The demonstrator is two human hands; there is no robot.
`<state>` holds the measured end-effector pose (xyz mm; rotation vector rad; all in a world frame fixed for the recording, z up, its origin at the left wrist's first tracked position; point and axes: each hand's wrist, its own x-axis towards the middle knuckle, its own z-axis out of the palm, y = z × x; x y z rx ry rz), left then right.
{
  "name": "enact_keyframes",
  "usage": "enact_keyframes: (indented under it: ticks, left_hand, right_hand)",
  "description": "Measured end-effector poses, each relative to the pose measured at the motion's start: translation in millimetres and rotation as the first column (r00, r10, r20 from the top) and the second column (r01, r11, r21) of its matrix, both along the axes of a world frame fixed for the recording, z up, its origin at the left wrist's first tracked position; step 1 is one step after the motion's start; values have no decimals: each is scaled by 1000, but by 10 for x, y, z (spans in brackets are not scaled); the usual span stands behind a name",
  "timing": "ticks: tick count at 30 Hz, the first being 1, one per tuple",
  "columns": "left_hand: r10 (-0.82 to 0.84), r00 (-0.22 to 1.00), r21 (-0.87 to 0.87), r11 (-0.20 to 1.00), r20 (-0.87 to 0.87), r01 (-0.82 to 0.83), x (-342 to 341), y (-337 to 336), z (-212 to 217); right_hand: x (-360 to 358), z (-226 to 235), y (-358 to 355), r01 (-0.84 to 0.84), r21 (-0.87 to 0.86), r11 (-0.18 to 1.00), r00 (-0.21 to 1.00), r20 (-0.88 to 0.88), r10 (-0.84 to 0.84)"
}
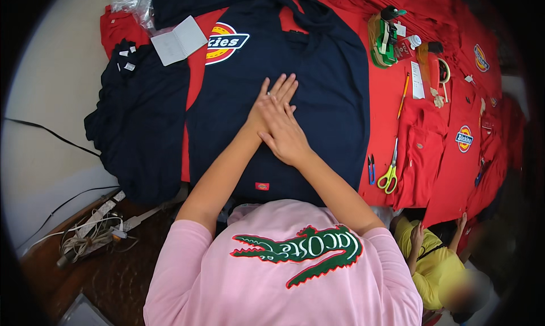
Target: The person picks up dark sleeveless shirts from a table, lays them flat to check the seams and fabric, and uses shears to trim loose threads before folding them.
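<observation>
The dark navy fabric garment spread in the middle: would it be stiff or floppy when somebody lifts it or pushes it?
The dark navy fabric garment would probably be floppy, as its upper part bunches in soft folds. Pushed sideways, it would likely wrinkle or slide rather than tip, because it lies mostly flat over red fabric.

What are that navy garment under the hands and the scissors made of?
Navy garment: matte cloth, perhaps cotton or a blend, judging by its soft folds. Scissors: yellow handles, probably smooth plastic from their even colour; blades likely metal, being thin and pale grey.
</observation>
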<state>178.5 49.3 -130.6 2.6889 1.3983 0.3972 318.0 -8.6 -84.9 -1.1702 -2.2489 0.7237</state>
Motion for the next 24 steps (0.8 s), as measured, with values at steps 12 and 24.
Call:
enact_keyframes:
  ticks: [12, 24]
  left_hand:
    - [271, 960, 91, 957, 73, -277, -6, 813, 5]
    - [91, 992, -31, 996, 88, -88, -548, -872, 49]
  right_hand:
    - [1228, -414, 833, 527, 373, 763, 679, 354, -643]
    - [1239, -393, -1327, 499, 221, 838, 731, 411, -544]
